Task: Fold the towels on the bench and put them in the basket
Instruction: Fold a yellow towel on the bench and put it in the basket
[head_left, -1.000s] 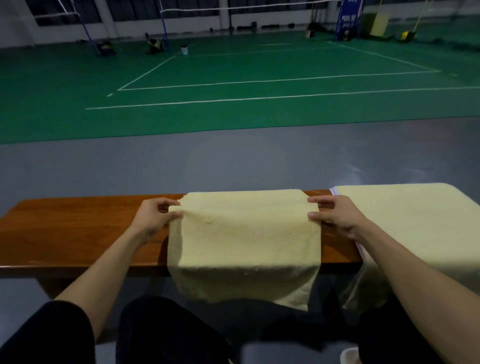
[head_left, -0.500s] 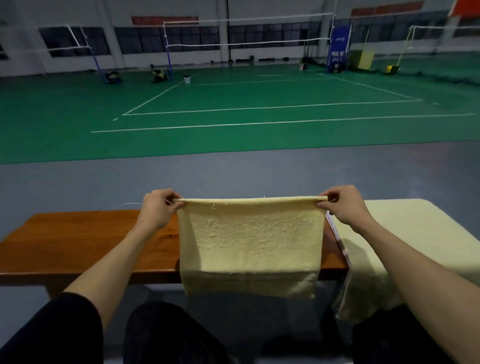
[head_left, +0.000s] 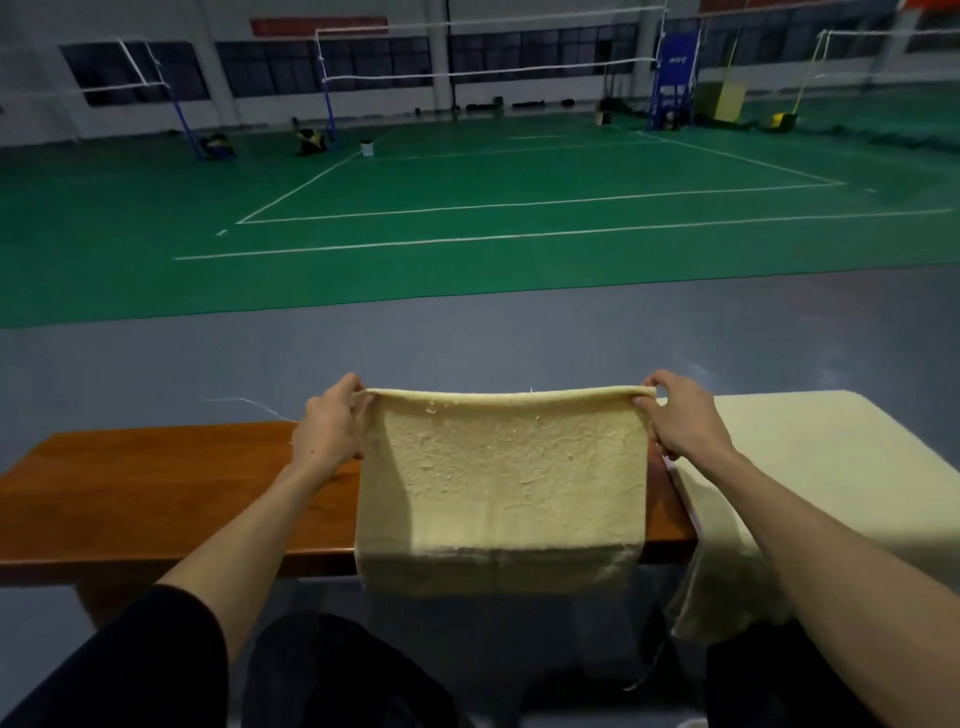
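left hand (head_left: 332, 431) + right hand (head_left: 680, 415) pinch top corners of pale yellow terry towel (head_left: 501, 488) | hangs over brown wooden bench (head_left: 156, 493) | keep edge taut, level, match corners when folding

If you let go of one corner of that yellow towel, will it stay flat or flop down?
Probably flop. The towel hangs limp from the top corners that the left hand and right hand pinch, so it looks soft, not stiff. It seems light too: pinches alone hold it. The other towel droops over the bench edge likewise.
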